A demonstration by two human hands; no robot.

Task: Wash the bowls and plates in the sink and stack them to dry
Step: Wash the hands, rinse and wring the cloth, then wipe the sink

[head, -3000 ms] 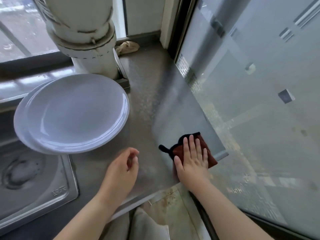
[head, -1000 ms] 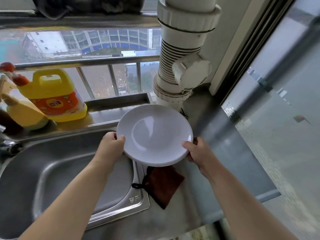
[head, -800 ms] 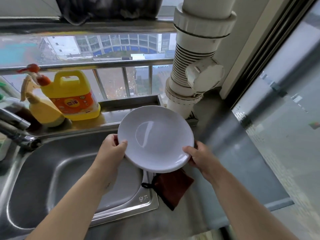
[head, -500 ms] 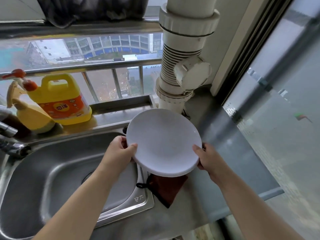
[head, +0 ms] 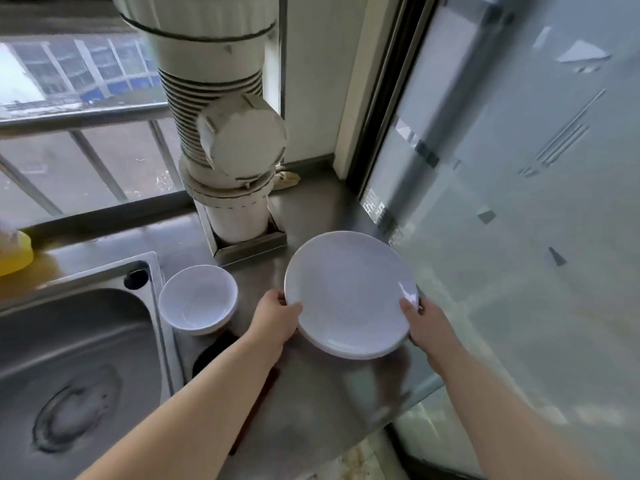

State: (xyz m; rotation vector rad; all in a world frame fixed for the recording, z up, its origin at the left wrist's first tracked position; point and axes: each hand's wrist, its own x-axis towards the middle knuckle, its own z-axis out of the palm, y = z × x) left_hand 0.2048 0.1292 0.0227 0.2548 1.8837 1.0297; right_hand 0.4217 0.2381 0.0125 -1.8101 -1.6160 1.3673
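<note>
You've swung the plate (head: 349,294) off the sink (head: 79,358) to the counter's (head: 311,403) 3 o'clock side. L hand (head: 277,318) & R hand (head: 424,322) both clamp its rim. Bowls (head: 198,299) at 9 o'clock; stacking phase, prob.

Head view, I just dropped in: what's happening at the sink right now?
A person holds a white plate by its rim with both hands, the left hand on its left edge and the right hand on its right, over the steel counter to the right of the sink. White bowls, apparently stacked, sit on the counter between sink and plate. A dark cloth lies partly hidden under the left forearm. Whether the plate touches the counter yet is unclear.
</note>
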